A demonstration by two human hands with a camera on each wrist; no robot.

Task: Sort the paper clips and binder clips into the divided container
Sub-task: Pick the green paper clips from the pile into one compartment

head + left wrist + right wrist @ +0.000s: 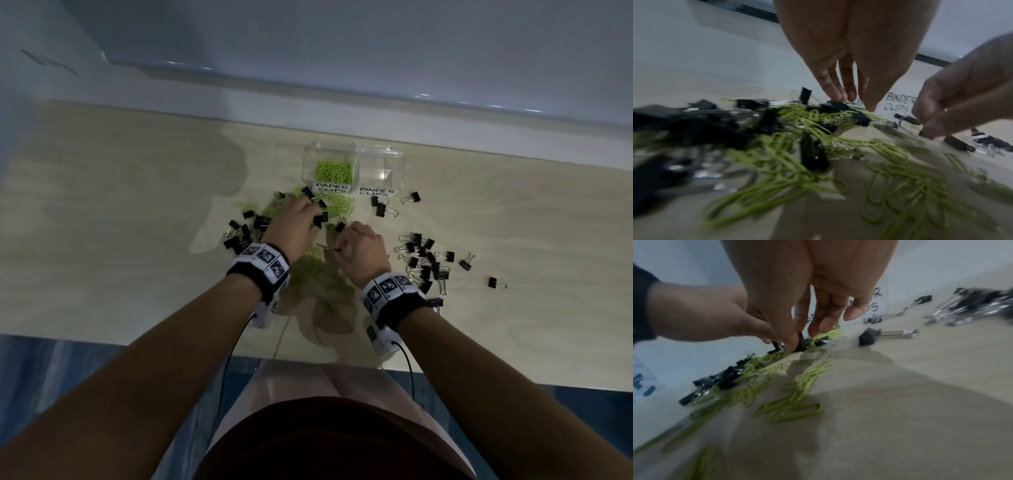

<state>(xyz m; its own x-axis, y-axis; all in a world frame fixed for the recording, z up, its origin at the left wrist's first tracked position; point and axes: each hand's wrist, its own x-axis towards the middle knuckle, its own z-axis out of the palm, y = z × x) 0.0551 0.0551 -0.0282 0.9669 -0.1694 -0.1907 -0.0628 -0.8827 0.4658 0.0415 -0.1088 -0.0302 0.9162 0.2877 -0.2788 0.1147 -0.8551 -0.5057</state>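
Pale wood counter runs along a white wall, strewn with green paper clips and black binder clips. My left hand reaches into the mixed pile, fingers straight and tips down among the clips, holding nothing I can see. My right hand pinches one binder clip between thumb and forefinger. Beyond stands the clear divided container: paper clips in its left compartment, marked PAPER CLIPS.
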